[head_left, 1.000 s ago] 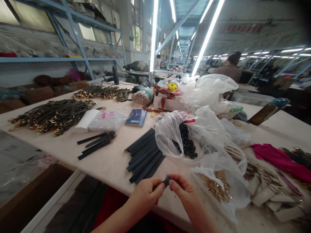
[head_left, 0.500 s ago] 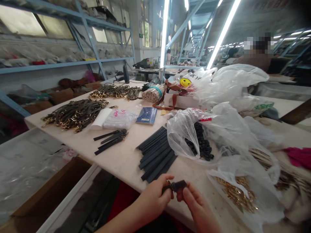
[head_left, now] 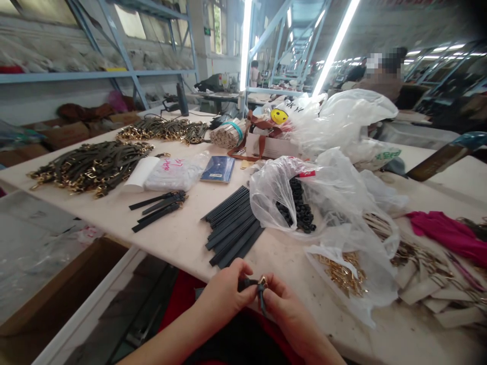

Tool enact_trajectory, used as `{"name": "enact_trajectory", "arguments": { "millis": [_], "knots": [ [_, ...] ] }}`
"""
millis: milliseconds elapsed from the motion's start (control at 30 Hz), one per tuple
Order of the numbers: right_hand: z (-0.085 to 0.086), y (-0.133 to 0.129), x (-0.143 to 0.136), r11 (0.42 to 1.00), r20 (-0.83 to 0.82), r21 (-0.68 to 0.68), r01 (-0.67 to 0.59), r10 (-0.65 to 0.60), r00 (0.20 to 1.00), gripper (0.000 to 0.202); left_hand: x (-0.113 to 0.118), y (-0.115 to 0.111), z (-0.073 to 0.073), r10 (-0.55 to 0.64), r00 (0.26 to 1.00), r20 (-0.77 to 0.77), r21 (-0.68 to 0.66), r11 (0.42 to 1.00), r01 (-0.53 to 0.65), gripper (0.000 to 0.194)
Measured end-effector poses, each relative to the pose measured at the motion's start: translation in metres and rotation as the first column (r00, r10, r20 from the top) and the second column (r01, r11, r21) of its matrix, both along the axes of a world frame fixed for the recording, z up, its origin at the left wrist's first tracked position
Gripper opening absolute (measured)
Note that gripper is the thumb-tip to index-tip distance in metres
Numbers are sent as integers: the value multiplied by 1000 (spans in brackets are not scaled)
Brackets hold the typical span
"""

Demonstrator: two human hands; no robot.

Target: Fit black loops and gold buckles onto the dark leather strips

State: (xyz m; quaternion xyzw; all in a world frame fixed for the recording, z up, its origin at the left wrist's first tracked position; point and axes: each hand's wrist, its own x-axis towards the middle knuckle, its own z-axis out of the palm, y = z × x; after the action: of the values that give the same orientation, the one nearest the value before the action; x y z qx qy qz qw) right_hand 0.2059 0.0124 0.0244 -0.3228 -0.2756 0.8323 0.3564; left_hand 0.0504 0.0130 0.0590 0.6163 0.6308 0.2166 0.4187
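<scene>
At the near table edge my left hand (head_left: 230, 286) pinches a dark strap (head_left: 249, 283) that has a gold metal fitting (head_left: 263, 280) on it. My right hand (head_left: 281, 299) grips the strap's other part, which hangs down just below the fitting. Both hands are close together. Beyond them lies a fanned stack of dark flat strips (head_left: 232, 223). Left of that stack are several short straps with gold hardware (head_left: 160, 208). A clear bag of black loops (head_left: 300, 208) and a bag of gold clasps (head_left: 346, 271) are to the right.
The pale table (head_left: 182, 243) also bears a heap of dark straps with hooks (head_left: 91, 167), a blue booklet (head_left: 218, 169), a bundle of sticks (head_left: 228, 134) and large plastic bags (head_left: 342, 121). Pink cloth (head_left: 445, 233) lies right. A cardboard box (head_left: 68, 289) stands below left. A person (head_left: 384, 81) is behind.
The view has shifted, moving most things left and up in the picture. My right hand has turned the strap end from pointing right to hanging down beside the fitting.
</scene>
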Motion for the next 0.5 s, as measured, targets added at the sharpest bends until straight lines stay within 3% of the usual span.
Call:
{"name": "enact_trajectory", "arguments": {
  "millis": [100,200,300,400,500],
  "knots": [
    [5,-2,0,997,36,65,34,-37,999,30,2,-4,2,-22,1000,5,3,1000,22,19],
    [6,2,2,971,197,210,111,-154,968,30,5,-8,2,-18,981,191,-8,1000,20,15],
    [0,8,3,907,391,390,156,-317,864,31,7,-11,0,32,912,410,-83,997,2,13],
    [-11,12,4,841,512,523,136,-437,739,21,8,-10,-2,93,841,533,-180,984,5,17],
    [-16,13,8,790,563,613,18,-453,691,24,7,-8,-4,171,784,597,-276,961,1,23]
  ]
}}
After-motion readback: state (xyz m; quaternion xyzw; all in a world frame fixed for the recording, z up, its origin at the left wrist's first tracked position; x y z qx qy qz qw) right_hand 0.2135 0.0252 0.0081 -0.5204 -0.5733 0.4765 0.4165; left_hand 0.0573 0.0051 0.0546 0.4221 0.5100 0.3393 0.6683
